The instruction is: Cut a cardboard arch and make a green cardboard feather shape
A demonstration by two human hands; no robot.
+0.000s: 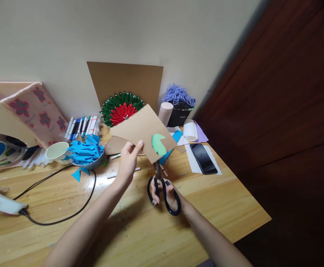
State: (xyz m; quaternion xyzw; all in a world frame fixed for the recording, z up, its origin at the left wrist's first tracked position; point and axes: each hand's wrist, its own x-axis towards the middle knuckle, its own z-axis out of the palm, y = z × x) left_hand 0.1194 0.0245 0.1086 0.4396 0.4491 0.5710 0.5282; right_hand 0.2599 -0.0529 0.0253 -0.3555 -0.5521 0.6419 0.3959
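My left hand (pixel 128 163) pinches a piece of brown cardboard (pixel 135 129) by its lower left edge, thumb on top, and holds it above the table. On the cardboard, near its lower right corner, is a light green shape (pixel 158 145) with a notch at its upper right. Black-handled scissors (pixel 157 172) are in my right hand (pixel 170 194), with fingers through the loops. Their dark blades point away from me and meet the cardboard's lower corner just below the green shape. How far the blades reach behind the cardboard is hidden.
A red and green flower-like disc (pixel 124 111) leans against a cardboard sheet (pixel 128 74). Left stand a bowl of blue paper pieces (pixel 86 150), a paper cup (pixel 57 152), markers (pixel 82 126) and a corded glue gun (pixel 4 202). A phone (pixel 203 158) and purple yarn (pixel 178 95) are right.
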